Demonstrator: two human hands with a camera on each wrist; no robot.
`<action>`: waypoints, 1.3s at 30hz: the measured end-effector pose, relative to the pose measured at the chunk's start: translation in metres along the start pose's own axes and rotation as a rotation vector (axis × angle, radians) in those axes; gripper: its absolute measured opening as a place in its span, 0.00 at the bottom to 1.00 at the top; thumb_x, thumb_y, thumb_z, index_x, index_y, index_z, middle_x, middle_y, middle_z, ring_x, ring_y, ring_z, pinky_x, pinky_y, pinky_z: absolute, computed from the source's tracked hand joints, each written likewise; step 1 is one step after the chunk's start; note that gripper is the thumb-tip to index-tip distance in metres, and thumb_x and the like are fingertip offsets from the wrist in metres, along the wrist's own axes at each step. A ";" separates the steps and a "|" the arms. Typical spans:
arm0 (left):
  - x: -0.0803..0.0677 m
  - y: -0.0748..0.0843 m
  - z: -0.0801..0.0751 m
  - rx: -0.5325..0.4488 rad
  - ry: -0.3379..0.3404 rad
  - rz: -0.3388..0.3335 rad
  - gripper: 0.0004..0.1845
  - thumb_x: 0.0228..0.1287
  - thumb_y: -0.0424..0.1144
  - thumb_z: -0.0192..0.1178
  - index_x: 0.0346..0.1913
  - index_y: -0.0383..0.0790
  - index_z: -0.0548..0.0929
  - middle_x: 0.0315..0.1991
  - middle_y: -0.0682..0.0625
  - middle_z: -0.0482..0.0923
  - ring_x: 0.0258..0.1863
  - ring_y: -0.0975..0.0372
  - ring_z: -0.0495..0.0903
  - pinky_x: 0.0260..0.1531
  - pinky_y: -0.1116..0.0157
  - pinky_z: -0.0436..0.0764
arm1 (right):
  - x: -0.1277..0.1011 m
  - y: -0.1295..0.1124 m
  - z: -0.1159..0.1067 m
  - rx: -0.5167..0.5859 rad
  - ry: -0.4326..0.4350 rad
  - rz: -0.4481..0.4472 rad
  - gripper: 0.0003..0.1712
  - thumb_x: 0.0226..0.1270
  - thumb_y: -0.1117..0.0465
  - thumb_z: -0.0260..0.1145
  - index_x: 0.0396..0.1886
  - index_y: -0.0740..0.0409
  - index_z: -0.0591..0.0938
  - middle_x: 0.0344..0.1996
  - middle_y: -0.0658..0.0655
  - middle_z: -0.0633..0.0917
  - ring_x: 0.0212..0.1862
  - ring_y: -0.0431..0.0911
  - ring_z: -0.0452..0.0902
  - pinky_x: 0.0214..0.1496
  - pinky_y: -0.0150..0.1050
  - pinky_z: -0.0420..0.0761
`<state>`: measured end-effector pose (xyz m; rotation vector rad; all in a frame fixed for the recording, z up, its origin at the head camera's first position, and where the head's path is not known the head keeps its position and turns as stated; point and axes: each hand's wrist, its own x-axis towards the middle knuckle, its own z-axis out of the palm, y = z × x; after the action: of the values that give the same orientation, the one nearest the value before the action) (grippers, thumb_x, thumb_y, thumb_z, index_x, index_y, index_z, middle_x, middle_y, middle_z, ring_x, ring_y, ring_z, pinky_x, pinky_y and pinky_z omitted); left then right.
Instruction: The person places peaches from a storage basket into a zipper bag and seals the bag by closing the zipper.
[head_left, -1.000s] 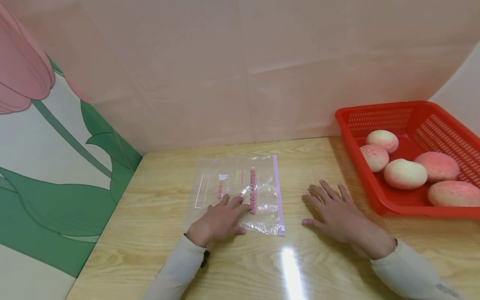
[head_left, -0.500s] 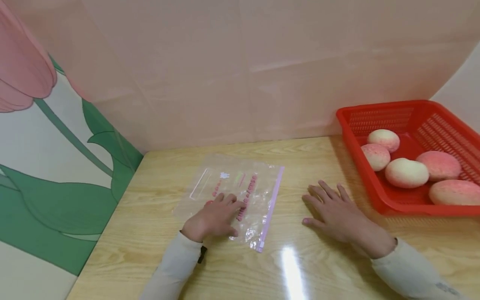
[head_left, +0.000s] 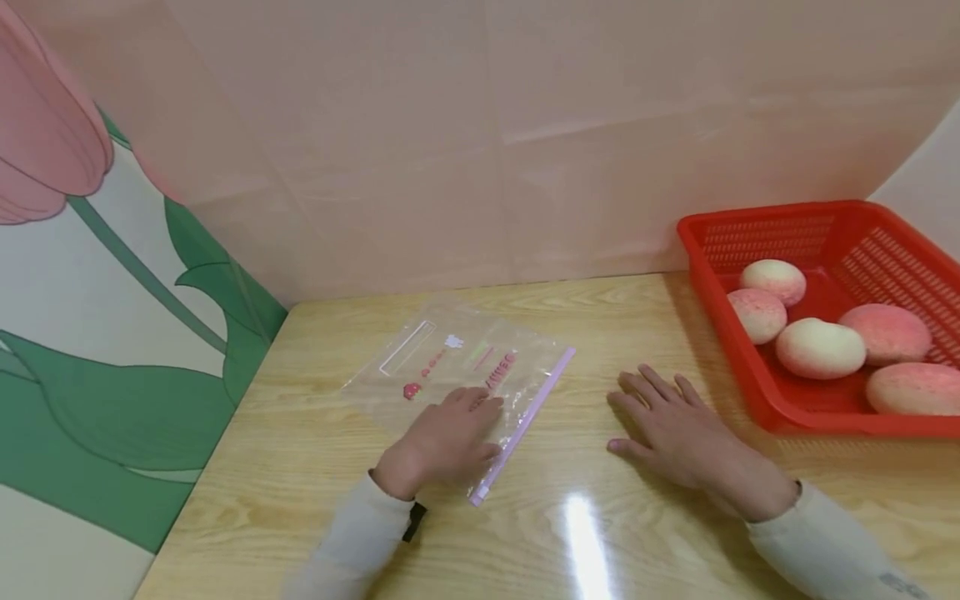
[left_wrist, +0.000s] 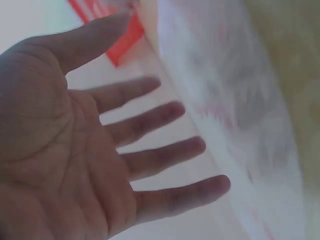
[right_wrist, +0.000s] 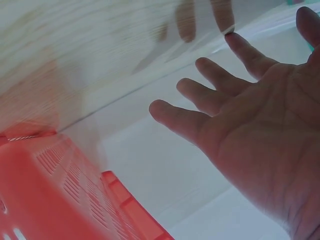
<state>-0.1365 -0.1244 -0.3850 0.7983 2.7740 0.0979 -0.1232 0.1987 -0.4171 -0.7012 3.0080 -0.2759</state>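
Observation:
A clear plastic zip bag [head_left: 405,358] with pink print and a lilac slider strip [head_left: 525,423] lies askew on the wooden table. Over its near part is my left hand [head_left: 442,437], fingers spread, its fingertips overlapping the pink lettering. In the left wrist view that hand [left_wrist: 75,145] shows straight, parted fingers, with the blurred bag [left_wrist: 225,90] beyond them. My right hand [head_left: 678,437] is spread palm down at the table, between the bag and the red basket. From the right wrist view, the right hand [right_wrist: 260,115] holds nothing, and one fingertip is at the tabletop.
The red plastic basket [head_left: 847,423] stands at the right, holding several peach-like items, such as a pale one [head_left: 820,348] and a pink one [head_left: 885,333]. A pinkish wall covering [head_left: 450,150] rises behind the table [head_left: 270,467]. A tulip-patterned panel [head_left: 112,400] borders the left.
The bag has turned clockwise under my left hand, its strip now slanting toward the near left. My left hand shifted slightly left, then back right. The right hand has stayed in place.

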 end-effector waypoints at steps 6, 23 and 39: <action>0.006 0.021 0.009 0.037 0.028 -0.015 0.41 0.64 0.61 0.62 0.74 0.45 0.63 0.68 0.45 0.68 0.62 0.50 0.72 0.49 0.53 0.84 | 0.000 0.001 -0.002 -0.002 -0.012 0.002 0.39 0.67 0.37 0.62 0.70 0.54 0.71 0.72 0.64 0.68 0.76 0.66 0.53 0.72 0.73 0.51; 0.013 0.024 0.013 0.131 0.069 -0.020 0.19 0.68 0.37 0.54 0.61 0.42 0.75 0.51 0.46 0.73 0.47 0.52 0.75 0.35 0.58 0.83 | 0.002 -0.003 -0.003 -0.037 0.009 -0.009 0.38 0.68 0.37 0.62 0.67 0.58 0.73 0.71 0.64 0.71 0.75 0.65 0.56 0.73 0.71 0.54; 0.017 0.029 0.020 0.175 0.176 -0.075 0.15 0.67 0.43 0.58 0.53 0.42 0.78 0.46 0.47 0.77 0.38 0.53 0.79 0.25 0.59 0.81 | 0.009 -0.028 0.012 -0.168 0.168 -0.233 0.24 0.68 0.48 0.65 0.58 0.54 0.78 0.64 0.61 0.77 0.71 0.62 0.66 0.71 0.64 0.65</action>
<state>-0.1305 -0.0909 -0.4044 0.7581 3.0079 -0.0954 -0.1180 0.1681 -0.4236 -1.0998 3.1333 -0.0927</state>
